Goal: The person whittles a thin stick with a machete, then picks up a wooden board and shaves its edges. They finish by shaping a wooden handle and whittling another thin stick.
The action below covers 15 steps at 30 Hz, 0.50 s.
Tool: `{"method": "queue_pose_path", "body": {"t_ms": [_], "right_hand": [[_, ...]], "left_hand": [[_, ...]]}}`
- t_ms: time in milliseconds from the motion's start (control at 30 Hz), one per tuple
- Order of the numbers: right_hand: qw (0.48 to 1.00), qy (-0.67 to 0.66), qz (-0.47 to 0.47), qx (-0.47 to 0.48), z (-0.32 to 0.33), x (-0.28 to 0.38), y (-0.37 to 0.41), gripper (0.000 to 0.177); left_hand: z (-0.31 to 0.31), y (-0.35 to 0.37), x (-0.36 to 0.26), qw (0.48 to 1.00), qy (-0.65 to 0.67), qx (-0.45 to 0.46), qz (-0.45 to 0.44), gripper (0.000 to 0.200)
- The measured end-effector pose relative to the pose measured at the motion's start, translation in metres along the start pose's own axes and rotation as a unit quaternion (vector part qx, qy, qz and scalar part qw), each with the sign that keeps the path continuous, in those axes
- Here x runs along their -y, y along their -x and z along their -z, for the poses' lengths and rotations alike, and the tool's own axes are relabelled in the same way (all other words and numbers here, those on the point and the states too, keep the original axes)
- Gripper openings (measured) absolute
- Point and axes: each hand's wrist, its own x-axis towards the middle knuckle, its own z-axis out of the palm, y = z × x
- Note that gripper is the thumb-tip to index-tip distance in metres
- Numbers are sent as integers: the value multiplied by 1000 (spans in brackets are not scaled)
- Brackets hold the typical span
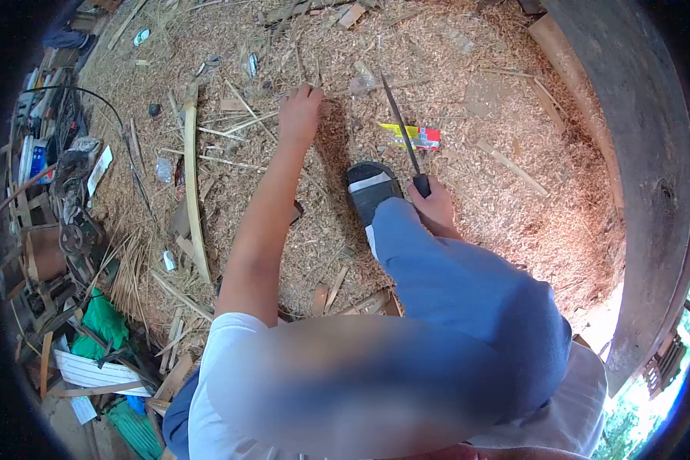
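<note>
My right hand (435, 205) is wrapped around the black handle of a knife (400, 119), whose long, narrow dark blade points forward over the wood shavings. Beside that hand is my foot in a black sandal (372, 184) with a pale strap. Farther forward and to the left, my left hand (300, 115) reaches down to the shavings with its fingers curled. Thin sticks (299, 61) lie right by its fingertips, and I cannot tell what is in its grip. A yellow and red wrapper (412, 136) lies under the blade in this view.
Wood shavings (483, 69) cover the ground. A long pale wood strip (192, 176) lies left of my left arm. Piled clutter with a green bag (102, 326) lines the left side. A large dark timber beam (652, 153) runs along the right.
</note>
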Motion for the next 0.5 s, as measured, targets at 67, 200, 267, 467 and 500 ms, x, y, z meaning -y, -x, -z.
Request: {"method": "queue_pose_path", "body": {"t_ms": [67, 200, 267, 467, 500], "right_hand": [[1000, 7, 8, -22, -5, -5, 0, 42], [999, 24, -19, 9, 7, 14, 4, 43], [997, 59, 16, 37, 13, 13, 1, 42], [985, 92, 119, 88, 19, 37, -1, 40], [980, 104, 138, 94, 19, 41, -1, 40]], "left_hand": [[4, 10, 3, 997, 58, -46, 3, 17], [52, 48, -11, 983, 138, -54, 109, 14], [74, 76, -11, 978, 147, -65, 135, 13], [95, 133, -13, 928, 242, -82, 270, 17], [90, 139, -11, 915, 274, -90, 281, 18]]}}
